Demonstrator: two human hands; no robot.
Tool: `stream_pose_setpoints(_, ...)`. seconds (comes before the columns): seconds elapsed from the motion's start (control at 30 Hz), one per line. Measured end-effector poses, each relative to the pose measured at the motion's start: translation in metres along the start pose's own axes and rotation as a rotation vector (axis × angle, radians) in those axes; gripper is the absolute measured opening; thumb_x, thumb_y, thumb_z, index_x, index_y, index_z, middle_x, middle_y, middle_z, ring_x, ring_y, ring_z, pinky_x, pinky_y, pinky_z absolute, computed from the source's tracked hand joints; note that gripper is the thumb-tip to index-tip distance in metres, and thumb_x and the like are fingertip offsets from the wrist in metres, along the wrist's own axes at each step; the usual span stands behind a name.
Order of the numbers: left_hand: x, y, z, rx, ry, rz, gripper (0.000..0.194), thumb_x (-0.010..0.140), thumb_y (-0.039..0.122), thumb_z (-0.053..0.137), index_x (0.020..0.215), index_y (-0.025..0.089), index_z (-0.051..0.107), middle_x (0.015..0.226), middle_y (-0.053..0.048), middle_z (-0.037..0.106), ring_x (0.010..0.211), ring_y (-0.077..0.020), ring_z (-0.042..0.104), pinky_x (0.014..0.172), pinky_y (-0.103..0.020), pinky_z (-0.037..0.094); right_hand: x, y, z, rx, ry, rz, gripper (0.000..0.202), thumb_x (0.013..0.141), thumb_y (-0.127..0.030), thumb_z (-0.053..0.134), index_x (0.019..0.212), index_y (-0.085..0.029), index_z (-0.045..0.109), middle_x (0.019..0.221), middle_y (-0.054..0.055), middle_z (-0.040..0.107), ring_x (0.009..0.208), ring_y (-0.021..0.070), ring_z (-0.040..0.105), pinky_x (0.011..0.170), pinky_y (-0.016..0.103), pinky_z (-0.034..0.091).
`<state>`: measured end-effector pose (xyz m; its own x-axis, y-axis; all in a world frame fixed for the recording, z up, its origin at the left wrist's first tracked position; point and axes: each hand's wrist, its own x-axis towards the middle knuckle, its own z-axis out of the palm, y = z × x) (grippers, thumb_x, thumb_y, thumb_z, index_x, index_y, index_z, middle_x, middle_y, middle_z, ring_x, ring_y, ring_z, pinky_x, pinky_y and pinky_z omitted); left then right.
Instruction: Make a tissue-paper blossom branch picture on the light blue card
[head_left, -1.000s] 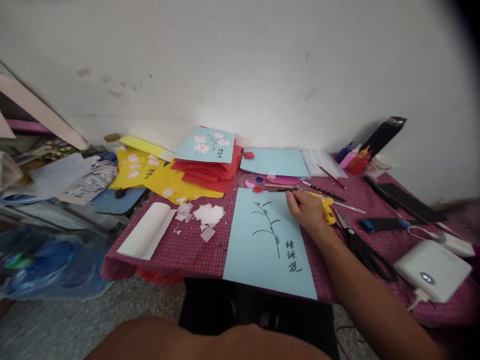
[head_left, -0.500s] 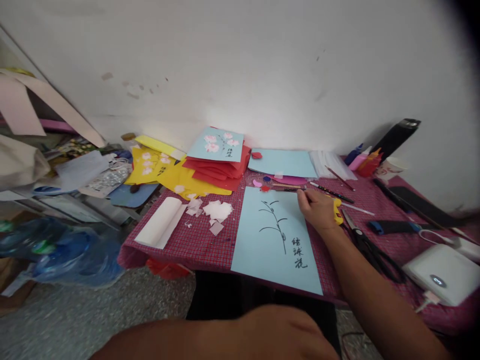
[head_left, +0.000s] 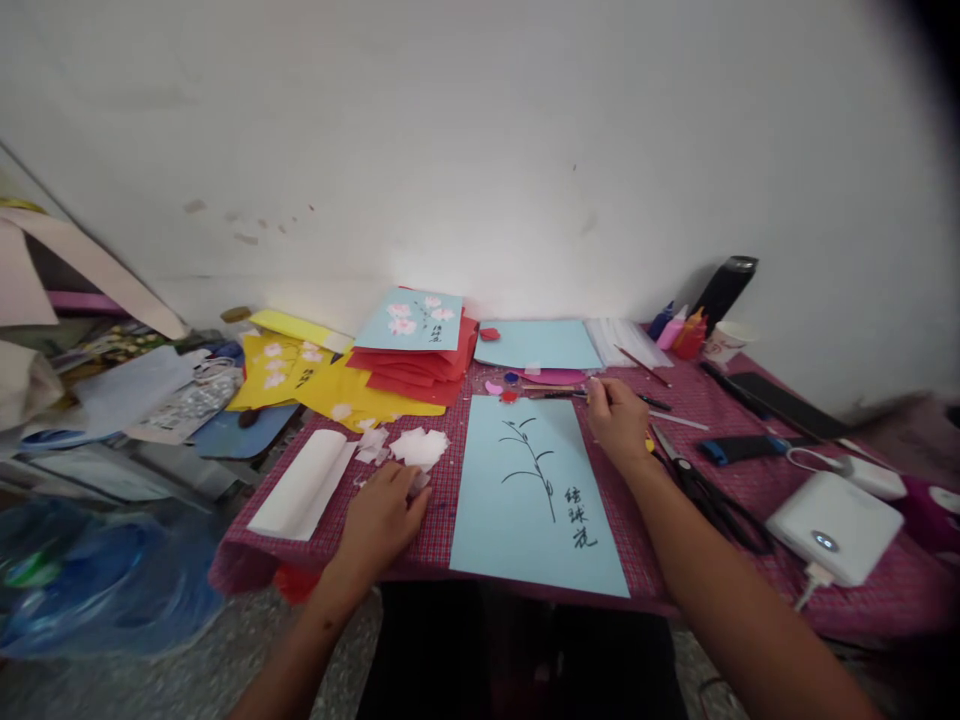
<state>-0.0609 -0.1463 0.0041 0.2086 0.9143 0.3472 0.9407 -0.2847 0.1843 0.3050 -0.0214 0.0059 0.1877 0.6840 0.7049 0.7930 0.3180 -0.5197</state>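
Note:
A light-blue sheet lies before me, with a black-inked branch and written characters on it. My left hand is over the small white paper pieces left of the sheet, its thumb apart from the fingers; it appears open, with the fingertips partly hidden. My right hand rests at the sheet's upper right edge, thumb and fingers pinched together. What they pinch, if anything, is too small to make out. A dark brush or pen lies just left of those fingertips. Black-handled scissors lie right of my right forearm.
At left lies a folded white paper. Behind are red sheets topped by a flower card, yellow cards and blue sheets. Paint bottles, a black flask and a white power bank stand right.
My left hand has moved from close below the camera to the white paper pieces. My right hand stays by the sheet's upper right edge, fingers still pinched. The view has shifted slightly.

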Motion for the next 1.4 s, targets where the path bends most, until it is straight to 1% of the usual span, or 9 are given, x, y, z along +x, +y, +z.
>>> stream_pose_setpoints(0.13, 0.002, -0.003, -0.001, 0.038, -0.010, 0.001, 0.020, 0.093, 0.029, 0.045, 0.089, 0.020, 0.062, 0.086, -0.007, 0.064, 0.086, -0.0213, 0.061, 0.079, -0.033, 0.047, 0.002, 0.000, 0.001, 0.066, 0.082, 0.066, 0.025, 0.094, -0.035, 0.046, 0.092, -0.017, 0.063, 0.085, 0.008, 0.067, 0.078, 0.0204, 0.060, 0.073, 0.031, 0.044)
stream_pose_setpoints(0.33, 0.003, -0.010, -0.004, -0.127, 0.054, -0.011, 0.022, 0.092, 0.029, 0.045, 0.086, 0.020, 0.063, 0.087, -0.006, 0.067, 0.084, -0.0207, 0.062, 0.079, -0.033, 0.047, 0.002, 0.001, 0.005, 0.106, 0.040, 0.062, 0.023, 0.091, -0.031, 0.049, 0.102, -0.016, 0.062, 0.092, 0.009, 0.068, 0.082, 0.0206, 0.062, 0.076, 0.032, 0.046)
stream_pose_setpoints(0.43, 0.015, -0.006, -0.017, -0.328, 0.090, -0.092, 0.022, 0.090, 0.033, 0.049, 0.087, 0.020, 0.066, 0.086, -0.004, 0.069, 0.081, -0.0193, 0.062, 0.077, -0.031, 0.046, 0.013, -0.001, 0.013, -0.044, -0.149, 0.021, 0.022, 0.091, -0.028, 0.047, 0.097, -0.017, 0.064, 0.093, 0.010, 0.069, 0.084, 0.0219, 0.063, 0.075, 0.032, 0.045)
stream_pose_setpoints(0.53, 0.036, 0.002, -0.029, -0.608, 0.071, -0.249, 0.024, 0.087, 0.040, 0.055, 0.084, 0.020, 0.068, 0.076, -0.001, 0.067, 0.071, -0.0158, 0.060, 0.066, -0.026, 0.046, 0.034, -0.009, 0.029, -0.339, -0.495, -0.009, 0.026, 0.092, -0.026, 0.043, 0.099, -0.019, 0.067, 0.098, 0.012, 0.071, 0.089, 0.0240, 0.063, 0.074, 0.032, 0.043)
stream_pose_setpoints(0.6, 0.054, 0.008, -0.031, -0.831, 0.056, -0.329, 0.027, 0.084, 0.043, 0.057, 0.083, 0.018, 0.068, 0.066, 0.001, 0.063, 0.059, -0.0126, 0.055, 0.055, -0.022, 0.042, 0.049, -0.013, 0.044, -0.382, -0.584, -0.020, 0.025, 0.089, -0.025, 0.047, 0.095, -0.018, 0.070, 0.098, 0.014, 0.072, 0.088, 0.0244, 0.064, 0.074, 0.032, 0.042)
stream_pose_setpoints(0.8, 0.110, 0.017, -0.007, -1.332, 0.086, -0.402, 0.025, 0.076, 0.040, 0.067, 0.080, 0.015, 0.065, 0.056, 0.003, 0.054, 0.052, -0.0088, 0.050, 0.051, -0.020, 0.040, 0.070, -0.015, 0.078, -0.471, -0.784, -0.002, 0.020, 0.079, -0.028, 0.062, 0.090, -0.017, 0.075, 0.095, 0.018, 0.073, 0.086, 0.0263, 0.066, 0.075, 0.032, 0.043)
stream_pose_setpoints(0.93, 0.133, 0.013, 0.017, -1.431, 0.051, -0.386, 0.028, 0.073, 0.040, 0.071, 0.081, 0.014, 0.066, 0.064, 0.000, 0.059, 0.054, -0.0089, 0.053, 0.051, -0.020, 0.039, 0.073, -0.014, 0.083, -0.484, -0.862, -0.009, 0.019, 0.076, -0.029, 0.065, 0.088, -0.018, 0.075, 0.091, 0.013, 0.074, 0.083, 0.0240, 0.067, 0.072, 0.029, 0.043)
stream_pose_setpoints(1.2, 0.136, 0.007, 0.043, -1.513, 0.034, -0.415, 0.029, 0.068, 0.040, 0.074, 0.080, 0.015, 0.066, 0.062, 0.001, 0.060, 0.054, -0.0094, 0.054, 0.050, -0.020, 0.039, 0.073, -0.035, 0.049, -0.484, -0.694, -0.081, 0.026, 0.090, -0.026, 0.046, 0.104, -0.019, 0.067, 0.109, 0.013, 0.068, 0.102, 0.0262, 0.059, 0.082, 0.033, 0.040)
stream_pose_setpoints(1.4, 0.133, 0.009, 0.045, -1.456, 0.003, -0.334, 0.025, 0.073, 0.039, 0.071, 0.076, 0.015, 0.066, 0.060, 0.001, 0.060, 0.052, -0.0088, 0.052, 0.051, -0.020, 0.039, 0.040, -0.059, 0.036, -0.016, -0.260, -0.065, 0.023, 0.091, -0.026, 0.043, 0.105, -0.017, 0.059, 0.089, 0.007, 0.067, 0.078, 0.0191, 0.060, 0.071, 0.028, 0.041)
